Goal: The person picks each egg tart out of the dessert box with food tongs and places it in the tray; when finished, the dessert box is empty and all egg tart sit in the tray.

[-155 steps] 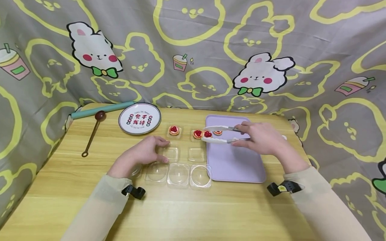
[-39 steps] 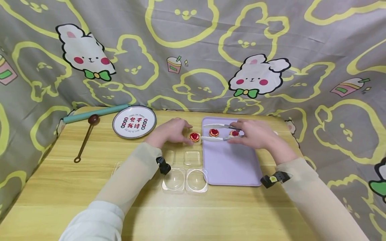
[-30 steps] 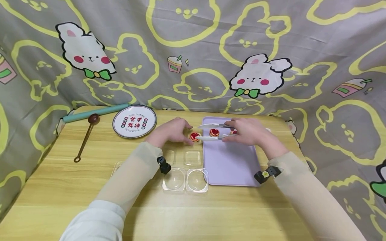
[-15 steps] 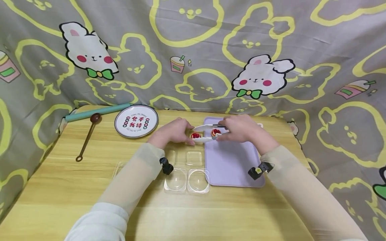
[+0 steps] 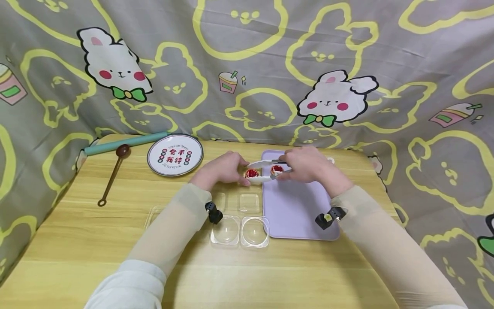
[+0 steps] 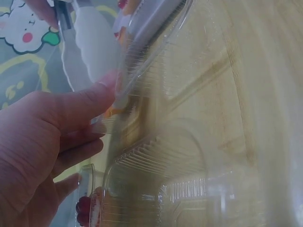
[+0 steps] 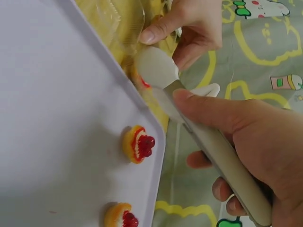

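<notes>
My left hand (image 5: 224, 168) grips the edge of a small clear plastic box, thumb and fingers at its left side. A red-topped mini tart (image 5: 252, 173) sits there, between the white tips of the tongs (image 5: 263, 163); whether the tips press on it I cannot tell. My right hand (image 5: 306, 165) holds the tongs by their grey handles above the lilac tray (image 5: 297, 214). Two more tarts lie on that tray in the right wrist view, an upper tart (image 7: 138, 144) and a lower tart (image 7: 121, 216). In the left wrist view, another boxed tart (image 6: 84, 210) shows below the fingers.
Nearer me stand a clear box (image 5: 249, 202) and round-domed clear lids (image 5: 254, 231). At the back left are a white plate (image 5: 175, 155), a brown long-handled spoon (image 5: 122, 151) and a green rod (image 5: 123, 143). A patterned cloth (image 5: 247, 111) hangs behind the table.
The left hand has moved away from the nearer boxes to the back boxes. Over the last second, the right hand has brought the tongs left, from the tray to around the boxed tart.
</notes>
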### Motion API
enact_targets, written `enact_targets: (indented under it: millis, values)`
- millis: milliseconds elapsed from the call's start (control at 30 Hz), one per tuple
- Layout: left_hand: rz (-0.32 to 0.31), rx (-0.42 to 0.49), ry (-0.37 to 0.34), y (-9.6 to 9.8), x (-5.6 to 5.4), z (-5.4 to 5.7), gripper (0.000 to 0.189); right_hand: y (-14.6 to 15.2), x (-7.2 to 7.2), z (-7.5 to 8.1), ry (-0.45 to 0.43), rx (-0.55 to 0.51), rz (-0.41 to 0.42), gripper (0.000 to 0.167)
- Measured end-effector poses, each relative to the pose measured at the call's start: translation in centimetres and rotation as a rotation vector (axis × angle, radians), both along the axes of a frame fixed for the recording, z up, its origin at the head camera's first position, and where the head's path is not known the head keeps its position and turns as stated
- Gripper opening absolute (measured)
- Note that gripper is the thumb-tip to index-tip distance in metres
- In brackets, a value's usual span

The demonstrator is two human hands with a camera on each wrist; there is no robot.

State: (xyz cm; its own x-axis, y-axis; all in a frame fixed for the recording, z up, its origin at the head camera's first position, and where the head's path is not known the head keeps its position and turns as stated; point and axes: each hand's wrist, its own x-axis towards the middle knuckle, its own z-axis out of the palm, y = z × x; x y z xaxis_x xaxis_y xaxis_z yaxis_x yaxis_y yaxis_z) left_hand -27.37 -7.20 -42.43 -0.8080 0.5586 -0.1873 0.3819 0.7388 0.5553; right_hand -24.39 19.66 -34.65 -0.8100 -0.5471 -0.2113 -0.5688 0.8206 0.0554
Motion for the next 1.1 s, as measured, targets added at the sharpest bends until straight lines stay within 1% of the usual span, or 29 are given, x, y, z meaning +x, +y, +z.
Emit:
enact_targets:
  millis: [167,333,533,667,867,1100]
  values:
    - [-0.004,0.007,0.002,0.2,0.0,0.0,0.079,1.0,0.0,-0.6,-0.018,-0.068,-0.008,0.059]
    - [-0.009,0.012,0.003,0.3,0.0,-0.1,0.079,1.7,0.1,-0.9,-0.005,-0.107,0.012,0.059]
    - [-0.013,0.005,0.005,0.3,0.0,-0.1,0.078,2.6,0.5,-0.5,0.014,-0.133,0.015,0.061]
    - [-0.010,-0.012,0.012,0.3,-0.1,-0.1,0.075,3.4,1.0,0.1,0.037,-0.146,0.008,0.065]
    - [-0.021,-0.018,0.010,0.1,0.0,-0.1,0.072,5.3,2.2,0.7,0.063,-0.162,-0.002,0.066]
    - [-0.016,-0.016,0.015,0.0,0.0,0.0,0.071,7.6,3.5,0.8,0.064,-0.173,-0.015,0.066]
